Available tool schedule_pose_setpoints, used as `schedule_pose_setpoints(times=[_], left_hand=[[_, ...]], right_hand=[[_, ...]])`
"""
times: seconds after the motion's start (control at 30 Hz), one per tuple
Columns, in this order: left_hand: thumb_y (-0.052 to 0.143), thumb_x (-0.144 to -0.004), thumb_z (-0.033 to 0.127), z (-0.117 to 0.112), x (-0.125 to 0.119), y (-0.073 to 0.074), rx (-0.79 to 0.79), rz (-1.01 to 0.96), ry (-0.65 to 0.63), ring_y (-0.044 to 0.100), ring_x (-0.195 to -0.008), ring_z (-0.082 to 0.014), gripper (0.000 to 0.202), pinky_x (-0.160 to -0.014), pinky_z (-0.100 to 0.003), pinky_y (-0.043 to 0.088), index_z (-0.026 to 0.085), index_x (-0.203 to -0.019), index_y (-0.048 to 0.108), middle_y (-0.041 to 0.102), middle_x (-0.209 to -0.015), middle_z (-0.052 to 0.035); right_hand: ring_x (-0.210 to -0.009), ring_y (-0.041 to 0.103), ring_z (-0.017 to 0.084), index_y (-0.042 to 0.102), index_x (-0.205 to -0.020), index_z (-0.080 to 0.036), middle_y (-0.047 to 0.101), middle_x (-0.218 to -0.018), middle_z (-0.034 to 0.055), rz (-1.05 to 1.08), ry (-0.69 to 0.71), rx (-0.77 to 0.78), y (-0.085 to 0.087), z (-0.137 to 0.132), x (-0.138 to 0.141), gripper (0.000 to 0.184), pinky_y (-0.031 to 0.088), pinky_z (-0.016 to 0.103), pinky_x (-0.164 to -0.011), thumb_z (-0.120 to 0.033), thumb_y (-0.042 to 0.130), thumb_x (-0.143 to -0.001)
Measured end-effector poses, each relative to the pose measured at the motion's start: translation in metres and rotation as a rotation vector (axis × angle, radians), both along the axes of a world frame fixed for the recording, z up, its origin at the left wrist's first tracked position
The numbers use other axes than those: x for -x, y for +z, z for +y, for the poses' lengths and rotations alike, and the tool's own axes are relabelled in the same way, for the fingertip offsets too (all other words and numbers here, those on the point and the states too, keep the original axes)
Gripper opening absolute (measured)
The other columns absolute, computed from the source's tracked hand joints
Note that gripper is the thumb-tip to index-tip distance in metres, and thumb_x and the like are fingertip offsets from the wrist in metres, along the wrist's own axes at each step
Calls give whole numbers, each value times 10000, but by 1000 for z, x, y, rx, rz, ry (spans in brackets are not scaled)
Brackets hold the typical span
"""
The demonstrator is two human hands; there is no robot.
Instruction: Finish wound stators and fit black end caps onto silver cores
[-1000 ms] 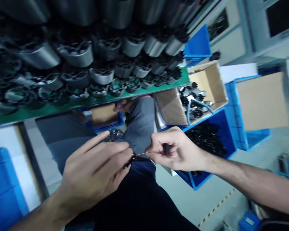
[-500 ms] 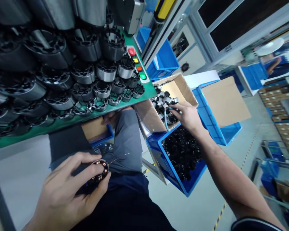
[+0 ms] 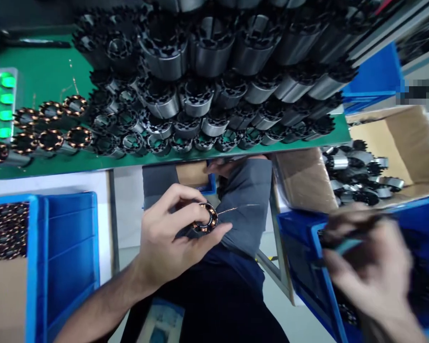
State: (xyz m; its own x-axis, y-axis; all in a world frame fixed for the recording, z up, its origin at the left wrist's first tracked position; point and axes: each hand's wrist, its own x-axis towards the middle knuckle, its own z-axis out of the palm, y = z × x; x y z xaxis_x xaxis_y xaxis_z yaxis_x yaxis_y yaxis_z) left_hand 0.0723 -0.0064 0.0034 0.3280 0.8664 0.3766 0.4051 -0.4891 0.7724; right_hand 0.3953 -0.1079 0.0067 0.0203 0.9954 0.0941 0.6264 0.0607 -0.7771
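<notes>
My left hand [image 3: 178,228] holds a small stator core wound with copper wire [image 3: 204,218] over my lap, its fingers around the ring. A thin loose wire end [image 3: 232,208] sticks out from it to the right. My right hand [image 3: 375,257], smeared by motion, is above a blue bin of black parts at the right. It grips a tool with a light-blue handle [image 3: 348,245], its kind too blurred to make out. Ahead, rows of unwound stator cores [image 3: 196,95] stand on a green bench top [image 3: 39,57].
Several copper-wound stators [image 3: 52,139] stand at the bench's left, beside a strip of green lights [image 3: 5,105]. A cardboard box [image 3: 303,176] of loose cores and a blue bin [image 3: 307,281] are at right. Another blue bin [image 3: 71,257] with wound parts is at left.
My view has swung left, bringing the wound stators and left bin into sight. My right hand has drawn back from the cardboard box with the light-blue-handled tool. My left hand still holds the stator.
</notes>
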Motion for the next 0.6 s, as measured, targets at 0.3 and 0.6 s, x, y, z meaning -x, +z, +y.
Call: schedule_pose_setpoints(times=[0.3,0.6], left_hand=[[1027,-934,265,-18,47,-1,-27,7,200,760,-903,-140,315,-755,-235,629,230,-860,723,777,-1031,-18],[1003,-951,272,-34,85,-11,5,-20,346,779,-901,-132,278,-710,-238,576,229,-883,737,799,-1049,-20]], right_hand=[[-965,742,217,696,-1622,-367,747,-1140,43,296,376,161,-22,39,137,484,649,332,-825,-227,582,-1173],[-1099,767,213,633,-1742,-426,783,-1231,33,225,538,220,-21,65,171,612,669,332,-965,-226,597,-1165]])
